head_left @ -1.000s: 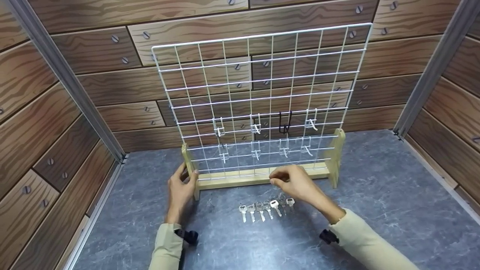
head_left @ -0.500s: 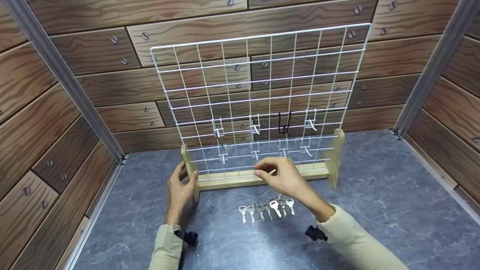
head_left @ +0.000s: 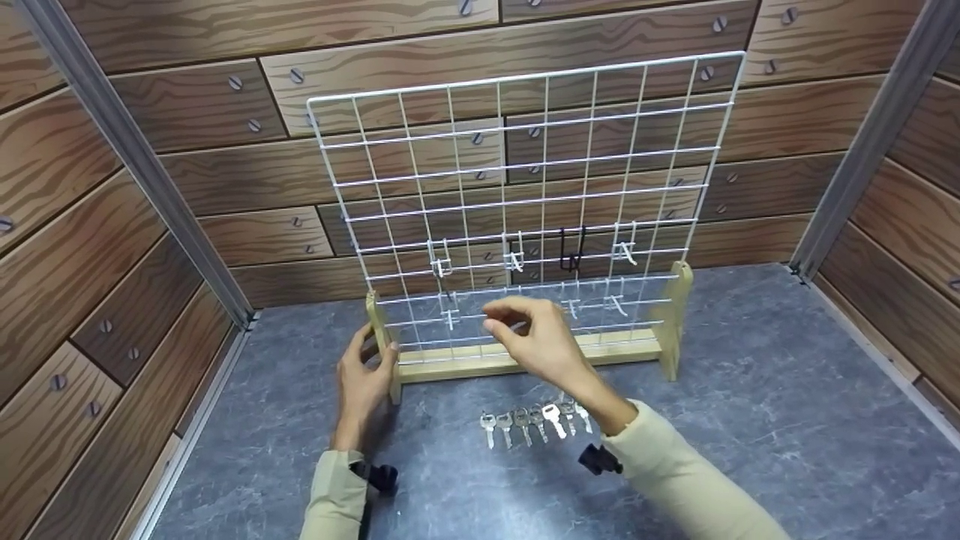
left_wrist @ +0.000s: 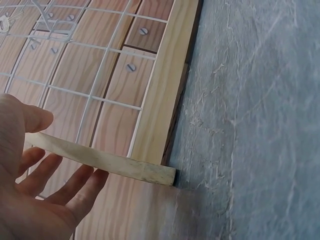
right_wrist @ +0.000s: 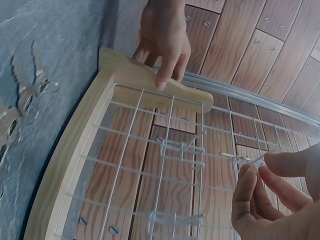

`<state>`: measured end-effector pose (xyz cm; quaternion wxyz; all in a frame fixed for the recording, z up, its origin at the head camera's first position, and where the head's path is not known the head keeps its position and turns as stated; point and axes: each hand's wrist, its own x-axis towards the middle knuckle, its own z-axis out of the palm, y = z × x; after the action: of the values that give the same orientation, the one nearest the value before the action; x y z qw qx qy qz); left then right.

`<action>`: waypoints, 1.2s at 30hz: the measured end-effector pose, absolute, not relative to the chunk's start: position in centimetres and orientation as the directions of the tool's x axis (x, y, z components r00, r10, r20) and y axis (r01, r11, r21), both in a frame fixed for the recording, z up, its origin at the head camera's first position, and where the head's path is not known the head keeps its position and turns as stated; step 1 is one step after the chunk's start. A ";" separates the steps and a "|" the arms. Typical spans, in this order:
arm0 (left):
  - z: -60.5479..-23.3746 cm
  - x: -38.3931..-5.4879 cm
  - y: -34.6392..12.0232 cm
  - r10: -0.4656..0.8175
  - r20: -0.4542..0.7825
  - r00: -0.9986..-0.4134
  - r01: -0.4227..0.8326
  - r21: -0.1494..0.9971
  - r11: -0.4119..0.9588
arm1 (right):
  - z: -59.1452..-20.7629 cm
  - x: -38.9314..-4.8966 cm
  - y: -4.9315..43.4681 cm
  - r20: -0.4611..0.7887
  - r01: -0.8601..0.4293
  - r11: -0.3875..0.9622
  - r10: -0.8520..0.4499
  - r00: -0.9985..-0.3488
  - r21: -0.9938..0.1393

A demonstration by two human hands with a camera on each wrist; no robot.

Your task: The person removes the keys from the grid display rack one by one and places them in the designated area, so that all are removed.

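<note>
A white wire grid rack stands upright in a wooden stand. My left hand grips the stand's left end piece, thumb on one side and fingers on the other. My right hand is in front of the grid's lower part, fingers bent and thumb slightly apart from the index fingertip; I see nothing between them. In the right wrist view, the right fingertips appear close to the upper left hook, where a key hangs. Several keys lie in a row before the stand.
White hooks and a black hook sit on the grid in two rows. The right hand covers part of the lower row. Wood-patterned walls enclose the grey marbled table at the back and both sides.
My right hand has moved left and upward, from the right half of the wooden base to the lower hooks. My left hand has stayed on the end piece. The keys lie as before.
</note>
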<state>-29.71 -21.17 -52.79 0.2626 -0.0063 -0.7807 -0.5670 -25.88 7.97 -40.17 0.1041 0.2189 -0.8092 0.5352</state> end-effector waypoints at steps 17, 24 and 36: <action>-52.5 -29.5 -21.0 -0.286 0.398 -0.872 0.280 0.884 0.375 | -39.9 -27.5 5.1 0.483 -0.503 0.221 -0.140 -0.864 -0.836; -52.6 -29.6 -21.0 -0.282 0.413 -0.866 0.307 0.884 0.353 | -39.7 -28.4 3.8 0.522 -0.528 0.234 -0.094 -0.848 -0.816; -52.6 -29.5 -20.9 -0.276 0.409 -0.870 0.308 0.887 0.343 | -39.4 -29.8 1.9 0.591 -0.582 0.212 -0.025 -0.806 -0.785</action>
<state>-29.47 -20.89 -52.56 0.2547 -0.0104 -0.7789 -0.5731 -29.76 1.92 -39.45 0.2346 0.2047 -0.7422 0.5934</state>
